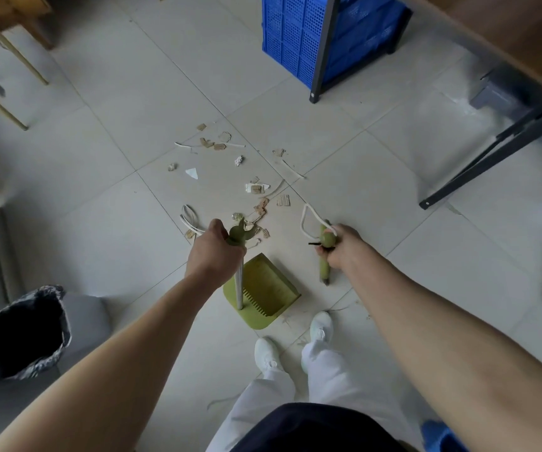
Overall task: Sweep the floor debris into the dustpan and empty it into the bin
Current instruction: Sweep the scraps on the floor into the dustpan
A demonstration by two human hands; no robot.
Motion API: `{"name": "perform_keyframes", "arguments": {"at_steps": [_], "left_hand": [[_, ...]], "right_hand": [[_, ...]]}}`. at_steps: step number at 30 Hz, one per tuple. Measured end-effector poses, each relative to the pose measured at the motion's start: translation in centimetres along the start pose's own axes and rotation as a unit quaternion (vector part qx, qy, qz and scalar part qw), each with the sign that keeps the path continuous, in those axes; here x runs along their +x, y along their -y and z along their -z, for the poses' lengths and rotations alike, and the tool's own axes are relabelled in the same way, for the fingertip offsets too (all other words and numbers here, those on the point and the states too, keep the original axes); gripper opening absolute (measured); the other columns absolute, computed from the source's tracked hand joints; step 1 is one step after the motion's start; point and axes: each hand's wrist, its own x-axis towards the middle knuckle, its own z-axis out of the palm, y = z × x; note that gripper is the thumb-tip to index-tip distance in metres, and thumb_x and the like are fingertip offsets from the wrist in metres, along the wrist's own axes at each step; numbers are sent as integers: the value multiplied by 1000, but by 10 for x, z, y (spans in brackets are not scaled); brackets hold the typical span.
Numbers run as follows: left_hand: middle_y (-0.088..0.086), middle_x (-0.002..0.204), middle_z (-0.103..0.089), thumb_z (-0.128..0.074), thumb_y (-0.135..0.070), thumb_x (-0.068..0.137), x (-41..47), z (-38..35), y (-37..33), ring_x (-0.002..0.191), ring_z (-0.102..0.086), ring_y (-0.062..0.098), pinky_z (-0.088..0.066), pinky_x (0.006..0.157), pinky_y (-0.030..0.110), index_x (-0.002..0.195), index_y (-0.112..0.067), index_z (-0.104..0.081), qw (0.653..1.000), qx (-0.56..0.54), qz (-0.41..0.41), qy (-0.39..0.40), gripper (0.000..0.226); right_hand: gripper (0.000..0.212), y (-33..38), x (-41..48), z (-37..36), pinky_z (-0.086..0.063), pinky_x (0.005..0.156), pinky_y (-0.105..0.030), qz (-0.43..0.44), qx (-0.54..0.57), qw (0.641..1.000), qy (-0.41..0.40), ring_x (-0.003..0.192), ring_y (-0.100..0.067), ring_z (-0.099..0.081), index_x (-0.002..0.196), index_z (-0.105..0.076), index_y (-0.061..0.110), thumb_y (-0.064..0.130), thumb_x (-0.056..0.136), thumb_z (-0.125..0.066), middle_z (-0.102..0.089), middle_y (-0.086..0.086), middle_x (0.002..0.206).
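The left hand is curled tight round the green top of the metal handle of the green dustpan, which stands on the tiled floor just beneath that hand. The right hand grips the green broom handle, above which a white cord loop shows. Scattered paper and cord debris lies beyond both hands. The bag-lined bin sits well off to the left hand's outer side.

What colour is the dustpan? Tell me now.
The dustpan is olive green, shown best in the head view.
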Motion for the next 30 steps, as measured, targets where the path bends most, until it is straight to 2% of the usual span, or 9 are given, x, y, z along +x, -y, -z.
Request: {"name": "perform_keyframes", "arguments": {"at_steps": [5,7,10,12,17,21,23,25,30], "left_hand": [[7,88,-62,-59,-24,87,-2,3,10,78,-57,28,-45,61,34,99,-10,-50,1000,-9,11,4,20],[6,88,-61,-60,-22,86,0,3,10,77,-56,27,-44,59,33,98,-10,-50,1000,-10,13,6,19],[7,89,-62,-59,-22,85,8,0,2,77,-58,29,-46,60,34,99,-9,-51,1000,-9,8,11,20],[9,87,-62,-59,-23,85,14,-3,-9,75,-58,30,-47,60,36,97,-9,-51,1000,-15,5,15,20],[8,82,-61,-60,-20,84,32,-21,-53,68,-55,26,-43,55,34,94,-11,-50,999,-4,-20,31,17],[8,82,-61,-60,-21,85,49,-41,-101,65,-51,22,-38,49,28,95,-10,-50,999,9,-40,31,18],[7,80,-60,-60,-22,85,59,-54,-128,66,-54,24,-39,50,29,95,-11,-50,998,8,-46,34,18],[5,76,-59,-58,-26,87,70,-69,-155,65,-54,23,-39,51,29,93,-13,-48,998,20,-53,34,17],[5,74,-59,-53,-29,90,96,-103,-213,66,-56,27,-41,55,31,86,-15,-45,995,30,-82,39,16]], "right_hand": [[23,-30,-13,-27,-43,37,-14,-34,-6,998,51,54,-17,-41,106,-50,11,0,97,-33,-47,-10,66],[24,-28,-17,-37,-42,43,-21,-26,-27,997,67,54,-18,-43,87,-53,4,-2,96,-32,-49,-12,66],[29,-10,-15,-33,-37,34,-16,-7,8,998,59,41,-19,-46,69,-47,1,-6,94,-34,-46,-12,65],[30,2,-12,-25,-35,30,-13,-1,44,997,56,28,-17,-42,67,-45,0,-8,93,-35,-42,-12,63],[20,37,9,-3,-42,43,-23,15,50,998,21,52,-21,-51,88,-54,1,-2,94,-35,-52,-14,72],[39,85,36,35,-39,35,-12,19,106,993,-51,23,-14,-36,111,-60,25,2,93,-35,-47,-7,69],[21,112,47,60,-41,34,-13,22,127,990,-52,31,-18,-46,89,-57,10,6,97,-38,-46,-9,71],[28,138,59,88,-49,37,-21,17,128,990,-63,53,-23,-50,71,-45,5,5,98,-36,-44,-13,73],[24,188,98,136,-46,28,-20,10,93,991,-98,62,-24,-47,79,-51,0,1,96,-35,-50,-16,91]]}}
